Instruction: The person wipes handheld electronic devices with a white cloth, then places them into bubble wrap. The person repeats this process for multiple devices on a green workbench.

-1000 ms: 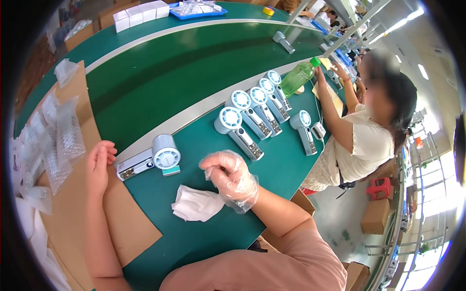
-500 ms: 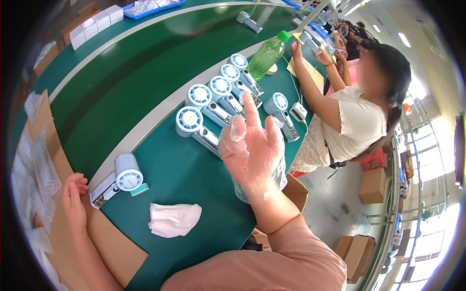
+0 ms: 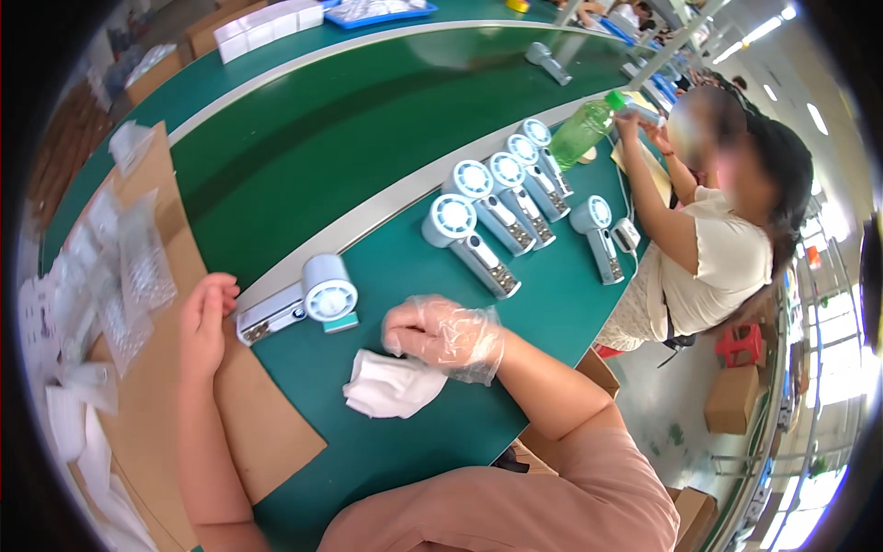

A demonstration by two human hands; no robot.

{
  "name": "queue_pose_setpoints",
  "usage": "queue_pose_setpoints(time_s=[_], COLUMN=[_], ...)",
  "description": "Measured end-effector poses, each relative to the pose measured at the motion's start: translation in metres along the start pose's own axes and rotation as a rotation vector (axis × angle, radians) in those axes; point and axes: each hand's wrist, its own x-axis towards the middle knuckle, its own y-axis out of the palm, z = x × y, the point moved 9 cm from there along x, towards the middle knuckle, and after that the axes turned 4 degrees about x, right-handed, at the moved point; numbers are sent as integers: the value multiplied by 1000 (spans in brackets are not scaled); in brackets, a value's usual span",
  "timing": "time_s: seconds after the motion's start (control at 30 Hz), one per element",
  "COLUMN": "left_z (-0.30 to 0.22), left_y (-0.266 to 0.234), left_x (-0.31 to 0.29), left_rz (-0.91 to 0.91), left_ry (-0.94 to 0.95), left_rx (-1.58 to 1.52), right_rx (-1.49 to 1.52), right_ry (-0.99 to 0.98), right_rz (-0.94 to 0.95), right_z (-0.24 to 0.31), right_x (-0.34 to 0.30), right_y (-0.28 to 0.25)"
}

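My right hand (image 3: 443, 339), in a clear plastic glove, is low over the table with its fingers closed on the upper edge of a white cloth (image 3: 391, 386); the fingertips are partly hidden. My bare left hand (image 3: 210, 317) has its fingers curled together with nothing visible in them, beside the handle end of a pale blue handheld fan (image 3: 329, 290). That fan lies with its round head to the right, a small teal block (image 3: 341, 323) against the head. Farther right, several similar handheld fans (image 3: 453, 218) lie in a slanting row, and a single fan (image 3: 598, 216) lies apart from them.
Brown cardboard (image 3: 248, 419) covers the left table edge, with bubble-wrap bags (image 3: 147, 267) on it. A green conveyor belt (image 3: 303, 156) runs beyond a pale rail. At the right are a green bottle (image 3: 584, 129), a white cabled device (image 3: 626, 235) and a seated co-worker (image 3: 722, 248) in a cream top.
My right hand has come down from above the row of fans to the white cloth, its fingers closing. My left hand stays near the fan handle. The whole view has shifted rightward in the picture.
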Motion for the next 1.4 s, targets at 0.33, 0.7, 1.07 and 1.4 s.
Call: queue_pose_setpoints(time_s=[0.33, 0.7, 1.07, 1.4], left_z=[6, 22, 14, 34], left_y=[2, 8, 1, -3], left_x=[-1, 4, 4, 3], left_rz=[49, 3, 54, 29], left_ry=[64, 133, 29, -31], left_rx=[1, -58, 53, 58], right_rx=[299, 479, 115, 38], right_ry=[181, -10, 103, 23], right_rz=[-204, -388, -384, -268], right_z=[-10, -48, 3, -19], right_x=[0, -3, 10, 25], right_y=[-6, -33, -23, -30])
